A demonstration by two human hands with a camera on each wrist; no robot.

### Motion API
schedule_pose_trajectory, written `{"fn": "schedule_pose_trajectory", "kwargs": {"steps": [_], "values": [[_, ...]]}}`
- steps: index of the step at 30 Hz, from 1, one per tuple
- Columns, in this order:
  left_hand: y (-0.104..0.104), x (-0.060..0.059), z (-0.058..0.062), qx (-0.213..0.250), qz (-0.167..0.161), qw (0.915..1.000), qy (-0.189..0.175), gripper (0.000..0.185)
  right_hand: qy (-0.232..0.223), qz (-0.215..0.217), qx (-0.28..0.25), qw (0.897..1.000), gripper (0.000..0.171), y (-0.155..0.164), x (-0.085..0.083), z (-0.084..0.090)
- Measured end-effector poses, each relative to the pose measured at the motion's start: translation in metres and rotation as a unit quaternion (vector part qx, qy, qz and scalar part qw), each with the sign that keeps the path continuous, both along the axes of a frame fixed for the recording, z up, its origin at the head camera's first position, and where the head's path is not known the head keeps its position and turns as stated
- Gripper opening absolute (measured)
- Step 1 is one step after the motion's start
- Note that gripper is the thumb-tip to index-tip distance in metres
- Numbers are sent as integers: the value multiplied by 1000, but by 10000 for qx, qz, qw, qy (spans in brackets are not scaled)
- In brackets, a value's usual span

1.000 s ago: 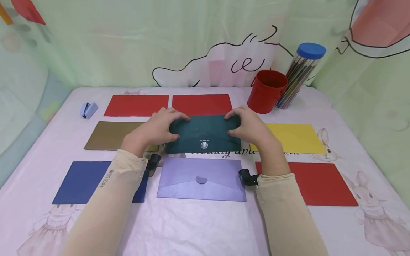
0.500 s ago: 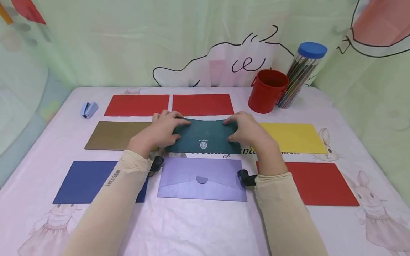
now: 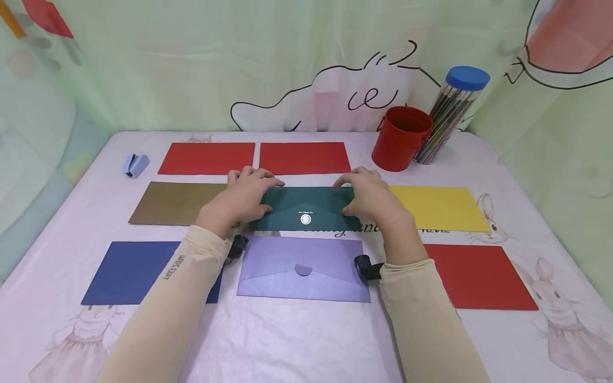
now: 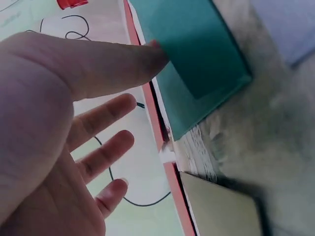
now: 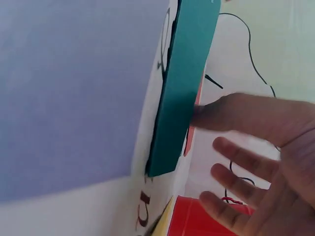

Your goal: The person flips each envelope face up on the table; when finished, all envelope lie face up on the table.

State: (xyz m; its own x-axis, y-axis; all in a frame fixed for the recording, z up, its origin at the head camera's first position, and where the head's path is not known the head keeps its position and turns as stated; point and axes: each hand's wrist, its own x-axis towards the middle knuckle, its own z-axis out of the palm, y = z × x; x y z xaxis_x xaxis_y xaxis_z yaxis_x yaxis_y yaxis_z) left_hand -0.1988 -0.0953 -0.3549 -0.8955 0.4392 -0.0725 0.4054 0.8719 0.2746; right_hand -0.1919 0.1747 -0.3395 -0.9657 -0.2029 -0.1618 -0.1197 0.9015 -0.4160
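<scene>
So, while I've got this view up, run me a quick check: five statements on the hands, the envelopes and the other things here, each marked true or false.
1. The left hand and the right hand are at opposite ends of the green envelope. True.
2. Left of the green envelope lies a yellow one. False: the brown envelope lies left of it, the yellow envelope right.
3. The purple envelope lies nearer the person than the green envelope. True.
4. The red bucket stands left of the pencil jar. True.
5. The pencil jar is uncapped. False: a blue lid is on top.
</scene>
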Motion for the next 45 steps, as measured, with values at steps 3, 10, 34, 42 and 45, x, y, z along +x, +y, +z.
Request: {"fn": "schedule_pose_trajectory", "kwargs": {"steps": [3, 10, 34, 42, 45], "values": [[-2, 0, 8, 106, -93, 9999, 53, 61, 3, 221, -195, 9996, 66, -3, 2, 7], [3, 21, 43, 417, -446, 9963, 600, 59, -144, 681, -515, 9962, 70, -22, 17, 31], [-212, 128, 5, 1171, -827, 9896, 139, 93, -318, 2456, -10, 9689, 84, -127, 74, 32], [-250, 134, -21, 1400, -1061, 9842, 223, 114, -221, 3270, 282, 9443, 85, -184, 91, 15], [-253, 132, -27, 1461, -1172, 9821, 191, 115, -281, 3412, 402, 9387, 84, -194, 97, 8]]}}
